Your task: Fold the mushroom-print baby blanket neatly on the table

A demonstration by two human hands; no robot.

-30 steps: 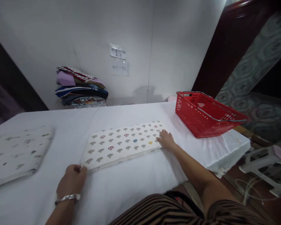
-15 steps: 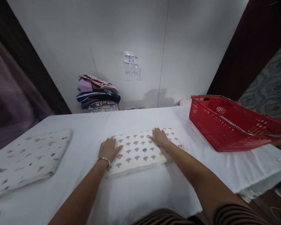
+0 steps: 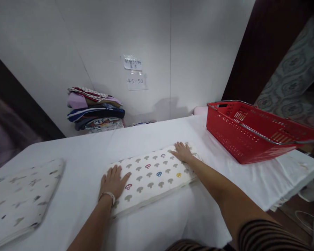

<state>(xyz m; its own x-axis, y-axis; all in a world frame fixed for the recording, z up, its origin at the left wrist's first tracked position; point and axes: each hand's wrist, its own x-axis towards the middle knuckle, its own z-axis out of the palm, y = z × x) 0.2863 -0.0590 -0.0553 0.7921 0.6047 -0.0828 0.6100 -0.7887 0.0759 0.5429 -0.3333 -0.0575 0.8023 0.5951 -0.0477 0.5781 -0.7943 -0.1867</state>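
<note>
Behind the table stands a pale wall [image 3: 151, 28], which fills the upper part of your view, with a dark upright panel [image 3: 264, 45] at its right. Before you lies the table [image 3: 78, 174], covered in white cloth. Toward its right end sits a red basket [image 3: 225, 136], with perforated sides and metal handles resting along the rim. At the left of the table, partly cut off by the edge of view, is a folded cloth [image 3: 18, 195] with scattered dark motifs. Directly in front of you, between this cloth and the basket, lies a second folded piece, the mushroom-print cloth [image 3: 151, 177], flat on the table with its right end set farther from you than its left. By the wall, beyond the table's far edge, rises a stack of clothes [image 3: 96, 109]. Your left hand [image 3: 114, 183] rests palm down on the left end of the mushroom-print cloth, fingers extended, thumb apart; your right hand [image 3: 182, 152] lies likewise, spread flat near the far right corner. Neither grips anything. Two paper notes [image 3: 136, 81] hang on the wall, the lower reading "45-50". A bracelet [image 3: 110, 194] circles your left wrist. Smallest are the printed mushrooms, mostly grey, one blue [image 3: 159, 174].
</note>
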